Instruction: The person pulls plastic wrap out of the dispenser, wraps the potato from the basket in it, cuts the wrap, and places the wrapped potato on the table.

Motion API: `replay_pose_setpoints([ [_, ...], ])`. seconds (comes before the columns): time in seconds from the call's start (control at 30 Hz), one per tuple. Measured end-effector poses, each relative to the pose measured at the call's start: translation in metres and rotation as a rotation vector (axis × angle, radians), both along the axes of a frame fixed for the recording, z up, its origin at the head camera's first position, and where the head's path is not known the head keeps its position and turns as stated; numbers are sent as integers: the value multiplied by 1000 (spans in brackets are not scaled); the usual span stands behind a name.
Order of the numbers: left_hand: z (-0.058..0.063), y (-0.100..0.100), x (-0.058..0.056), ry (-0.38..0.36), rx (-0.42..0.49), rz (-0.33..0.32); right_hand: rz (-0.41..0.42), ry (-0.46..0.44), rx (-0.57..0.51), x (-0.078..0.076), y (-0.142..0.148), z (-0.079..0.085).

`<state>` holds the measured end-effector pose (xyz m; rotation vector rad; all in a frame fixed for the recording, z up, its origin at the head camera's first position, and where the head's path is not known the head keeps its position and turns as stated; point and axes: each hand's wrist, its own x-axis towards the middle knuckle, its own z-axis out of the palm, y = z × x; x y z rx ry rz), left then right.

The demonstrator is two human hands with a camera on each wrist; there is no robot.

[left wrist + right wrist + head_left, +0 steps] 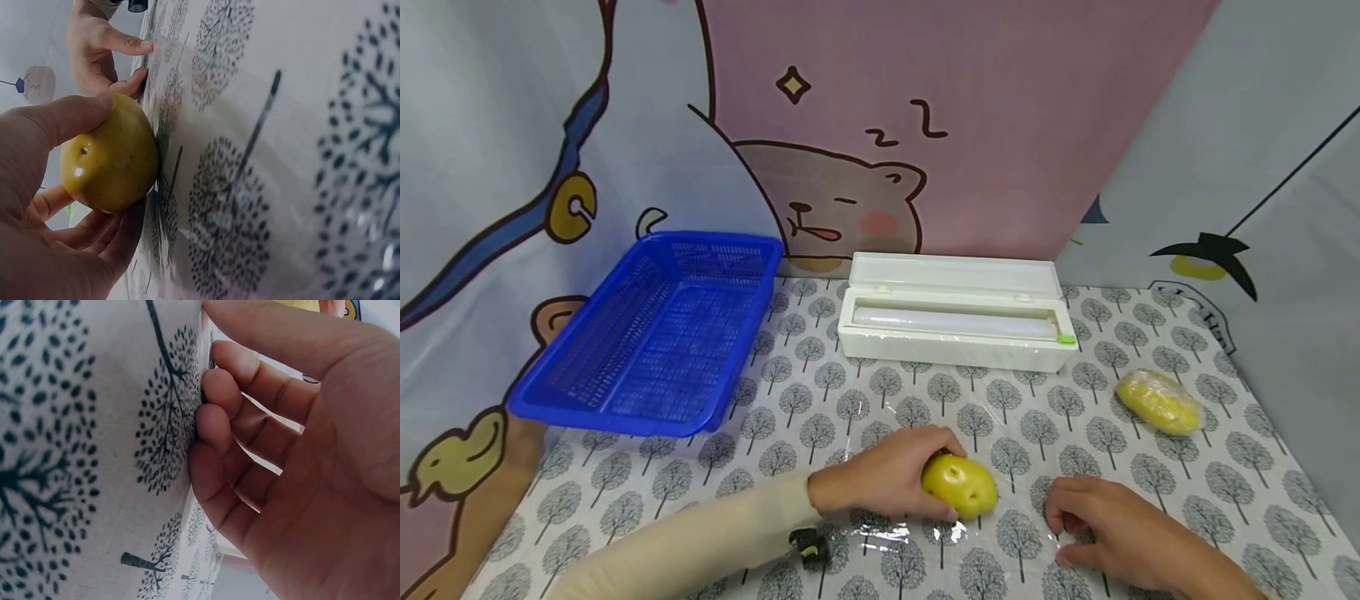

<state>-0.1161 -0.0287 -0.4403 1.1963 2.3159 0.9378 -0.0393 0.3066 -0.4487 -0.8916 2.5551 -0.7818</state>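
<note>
L hand [887, 475] grips yellow fruit [962, 487], lower ctr of frame, on clear film [880, 537] over tree-print cloth [796, 400]. R hand [1112, 529], lower R, fingers curled at cloth; can't tell if pinching film. Wrapped fruit [1159, 402] mid R; white box [955, 351] w/ roll [955, 322] ctr; blue basket [617, 419] L.

From eight o'clock, the bare left hand [37, 244] grips a glossy yellow rounded fruit-like object [112, 159]. Clear plastic film [212, 212] covers white tree-printed cloth [287, 37] towards three; the bare right hand [94, 53] is at twelve.
</note>
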Motion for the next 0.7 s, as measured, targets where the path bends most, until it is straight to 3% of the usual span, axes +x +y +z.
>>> replay_pose_setpoints([
  [0.13, 0, 1, -3, 5, -9, 3, -11, -35, 36, 0, -1, 4],
  [0.37, 0, 0, -3, 12, -27, 2, 11, 16, 57, 3, -10, 18],
  [0.53, -1, 0, -4, 11, -24, 2, 79, 36, -10, 9, -32, 23],
  [0.7, -1, 0, -5, -6, -30, 13, 173, 134, 8, 11, -52, 15],
])
